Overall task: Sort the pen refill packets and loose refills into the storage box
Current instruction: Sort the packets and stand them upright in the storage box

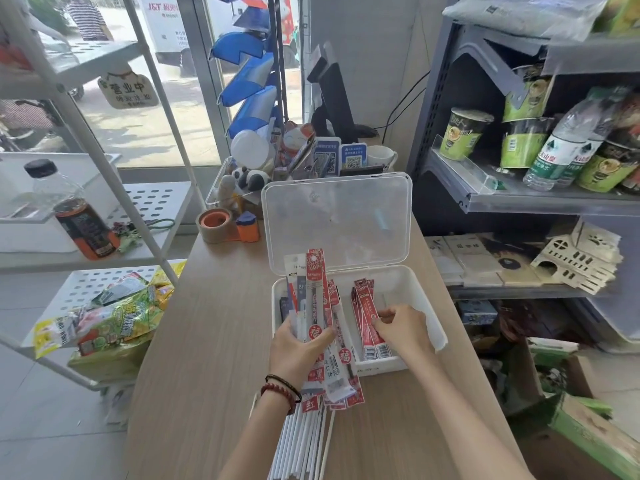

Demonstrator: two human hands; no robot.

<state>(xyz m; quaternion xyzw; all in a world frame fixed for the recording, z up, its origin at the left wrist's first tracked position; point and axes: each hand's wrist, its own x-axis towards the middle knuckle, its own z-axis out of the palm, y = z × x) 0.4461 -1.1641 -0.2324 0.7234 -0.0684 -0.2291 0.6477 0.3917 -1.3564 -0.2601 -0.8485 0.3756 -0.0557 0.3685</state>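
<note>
The left hand (298,344) grips a fan of refill packets (317,299) upright over the box (420,367), keeping them ready, while the right hand (398,327) pinches red packets (369,320) flat inside; loose refills (304,441) lie nearer than the box.

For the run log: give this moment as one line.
left hand: holds refill packets | right hand: arranging red packets in storage box | lid: open | loose refills: on table

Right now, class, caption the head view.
Left hand grips refill packets; right hand arranges red packets in open storage box.
</note>
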